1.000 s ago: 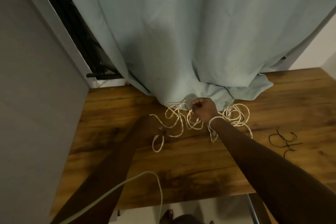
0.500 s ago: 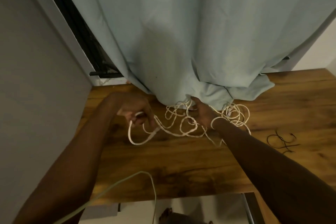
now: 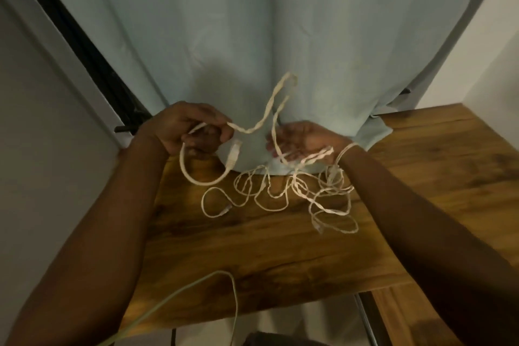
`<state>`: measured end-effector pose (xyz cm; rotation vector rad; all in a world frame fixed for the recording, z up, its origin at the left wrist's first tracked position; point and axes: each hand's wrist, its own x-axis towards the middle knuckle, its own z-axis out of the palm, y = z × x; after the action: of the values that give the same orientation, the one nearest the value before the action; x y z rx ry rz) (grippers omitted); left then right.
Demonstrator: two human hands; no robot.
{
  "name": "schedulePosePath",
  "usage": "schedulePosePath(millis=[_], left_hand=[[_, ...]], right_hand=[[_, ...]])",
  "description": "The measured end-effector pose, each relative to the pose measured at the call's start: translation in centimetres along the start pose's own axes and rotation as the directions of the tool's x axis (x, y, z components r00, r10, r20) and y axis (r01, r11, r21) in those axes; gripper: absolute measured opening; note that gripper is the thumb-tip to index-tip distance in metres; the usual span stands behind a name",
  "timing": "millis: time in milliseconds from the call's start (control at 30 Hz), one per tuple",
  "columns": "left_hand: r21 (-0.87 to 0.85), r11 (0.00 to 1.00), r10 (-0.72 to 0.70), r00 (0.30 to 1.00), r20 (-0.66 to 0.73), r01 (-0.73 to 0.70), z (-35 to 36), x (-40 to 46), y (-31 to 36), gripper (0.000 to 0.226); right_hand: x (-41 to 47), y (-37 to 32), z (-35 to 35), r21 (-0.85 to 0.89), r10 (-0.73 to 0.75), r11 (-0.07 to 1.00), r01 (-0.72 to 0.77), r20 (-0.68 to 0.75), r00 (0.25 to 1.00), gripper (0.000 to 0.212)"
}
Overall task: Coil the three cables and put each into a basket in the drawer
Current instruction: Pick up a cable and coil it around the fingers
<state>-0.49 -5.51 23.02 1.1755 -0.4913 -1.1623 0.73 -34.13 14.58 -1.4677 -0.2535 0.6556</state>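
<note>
We are only starting the first coil: our left hand (image 3: 186, 129) is pinching one loop of the white cable (image 3: 276, 191), our right hand (image 3: 302, 140) is lying open under a strand, and the rest is sprawling tangled along the table's (image 3: 421, 177) far edge, no drawer showing.

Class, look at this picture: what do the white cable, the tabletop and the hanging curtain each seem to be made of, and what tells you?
White cable: probably plastic-sheathed wire, matt; it bends in loose loops and ends in a moulded plug.
Tabletop: wood or wood-look laminate, slight sheen; brown grain streaks show, but which one cannot be told.
Curtain: woven fabric, matt pale blue; it hangs in soft folds and bunches on the table.
</note>
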Motion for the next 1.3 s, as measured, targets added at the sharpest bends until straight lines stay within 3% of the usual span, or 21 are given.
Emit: schedulePosePath(millis=[67, 133, 233, 300, 333, 400, 433, 467, 533, 600, 700, 733, 833, 933, 1000, 1067, 1133, 1200, 1300], left_hand=[[0.074, 0.997, 0.007, 1.000, -0.019, -0.005, 1.2, 1.3, 1.3, 0.027], [0.225, 0.974, 0.004, 0.992, -0.130, 0.026, 2.7, 2.4, 2.8, 0.031], [0.414, 0.908, 0.035, 0.978, -0.206, 0.055, 5.0, 4.6, 4.6, 0.035], [0.480, 0.876, 0.068, 0.973, -0.218, 0.046, 6.4, 6.3, 5.5, 0.034], [0.486, 0.873, 0.082, 0.970, -0.227, 0.040, 6.9, 7.2, 5.9, 0.033], [0.480, 0.877, 0.102, 0.965, -0.241, 0.027, 7.8, 8.7, 6.5, 0.034], [0.474, 0.880, 0.111, 0.964, -0.240, 0.017, 8.1, 9.3, 6.7, 0.033], [0.462, 0.887, 0.119, 0.963, -0.240, 0.005, 8.4, 10.0, 7.0, 0.033], [0.417, 0.909, 0.139, 0.953, -0.271, -0.014, 8.9, 11.3, 7.5, 0.034], [0.350, 0.935, 0.165, 0.947, -0.274, -0.062, 9.3, 12.0, 7.8, 0.033], [0.200, 0.943, 0.290, 0.951, -0.102, -0.266, 9.6, 12.6, 7.8, 0.026], [0.168, 0.921, 0.357, 0.934, -0.007, -0.350, 9.7, 12.6, 7.6, 0.033], [0.163, 0.813, 0.523, 0.824, 0.219, -0.560, 10.5, 13.1, 7.3, 0.057], [0.341, 0.654, 0.667, 0.727, 0.161, -0.676, 12.3, 14.1, 7.7, 0.041], [0.496, 0.526, 0.745, 0.656, 0.123, -0.691, 13.6, 14.8, 8.1, 0.027], [0.555, 0.464, 0.802, 0.594, 0.068, -0.691, 14.7, 15.4, 8.6, 0.025], [0.475, 0.522, 0.831, 0.548, -0.094, -0.709, 15.9, 15.8, 9.3, 0.038], [0.242, 0.608, 0.792, 0.555, -0.256, -0.756, 16.5, 16.5, 10.0, 0.047], [-0.130, 0.593, 0.758, 0.606, -0.242, -0.794, 15.9, 17.3, 10.8, 0.042]], right_hand=[[-1.3, -4.1, -0.8, 0.127, -0.042, 0.991, 0.035, 0.059, 0.997, 0.033], [-3.0, -8.3, -1.5, 0.130, -0.147, 0.983, 0.133, 0.099, 0.984, 0.039], [-6.1, -13.4, -2.2, -0.044, -0.181, 0.982, 0.185, 0.083, 0.980, 0.051], [-7.8, -15.6, -2.1, -0.290, -0.165, 0.941, 0.176, 0.064, 0.984, 0.051], [-8.5, -16.3, -1.8, -0.480, -0.152, 0.863, 0.161, 0.059, 0.987, 0.044], [-9.4, -16.9, -1.1, -0.796, -0.020, 0.602, 0.058, 0.057, 0.998, 0.032], [-9.6, -16.8, -0.8, -0.868, 0.092, 0.497, -0.011, 0.040, 0.995, 0.035], [-10.0, -16.5, -0.7, -0.885, 0.182, 0.460, -0.067, 0.020, 0.983, 0.040], [-10.7, -15.8, -0.9, -0.807, 0.210, 0.580, -0.109, 0.018, 0.978, 0.045], [-11.7, -15.4, -1.6, -0.731, 0.100, 0.680, -0.055, 0.017, 0.995, 0.032], [-12.9, -15.2, -2.9, -0.696, -0.057, 0.716, 0.056, 0.022, 0.998, 0.025], [-13.3, -15.1, -3.3, -0.676, -0.085, 0.732, 0.086, 0.034, 0.996, 0.028], [-14.3, -14.8, -4.5, -0.531, -0.189, 0.830, 0.171, 0.021, 0.982, 0.024], [-14.9, -13.8, -5.8, -0.245, -0.230, 0.944, 0.222, -0.004, 0.973, 0.024], [-14.9, -13.1, -6.2, -0.109, -0.246, 0.963, 0.246, 0.017, 0.969, 0.025], [-14.8, -12.4, -6.3, 0.001, -0.278, 0.961, 0.278, 0.036, 0.960, 0.031], [-14.4, -12.1, -5.9, -0.030, -0.281, 0.959, 0.281, 0.018, 0.960, 0.031], [-13.8, -12.1, -4.7, -0.219, -0.215, 0.957, 0.192, -0.088, 0.973, 0.035], [-13.0, -12.2, -2.6, -0.542, -0.118, 0.840, -0.030, -0.237, 0.964, 0.056]])
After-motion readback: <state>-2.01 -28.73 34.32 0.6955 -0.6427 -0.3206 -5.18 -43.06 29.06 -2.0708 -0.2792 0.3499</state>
